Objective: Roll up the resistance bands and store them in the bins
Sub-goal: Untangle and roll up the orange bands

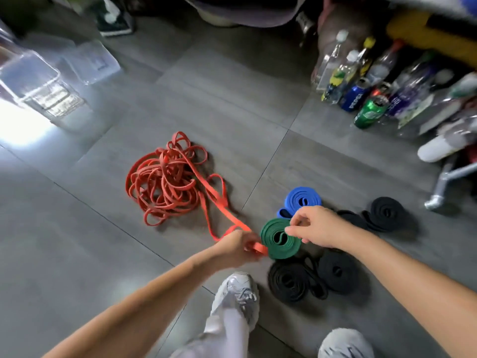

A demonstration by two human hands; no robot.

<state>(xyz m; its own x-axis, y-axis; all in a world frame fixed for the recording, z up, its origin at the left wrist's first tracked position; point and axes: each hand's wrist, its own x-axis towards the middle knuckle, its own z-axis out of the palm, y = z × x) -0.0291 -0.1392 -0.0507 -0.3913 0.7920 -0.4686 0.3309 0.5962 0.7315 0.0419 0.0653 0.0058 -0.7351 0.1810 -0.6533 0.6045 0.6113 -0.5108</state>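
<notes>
A tangled heap of red resistance bands lies on the grey tiled floor. One red band trails from it toward me, and my left hand grips its near end. My right hand hovers over a rolled green band, fingers curled with thumb and fingertips close together; nothing visible between them. Behind the green roll sits a rolled blue band. Several rolled black bands lie to the right and in front. Clear plastic bins stand at the far left.
Bottles and cans crowd the floor at the upper right, beside a white chair leg. My white shoe and knee are at the bottom. Bare tile lies between the red heap and the bins.
</notes>
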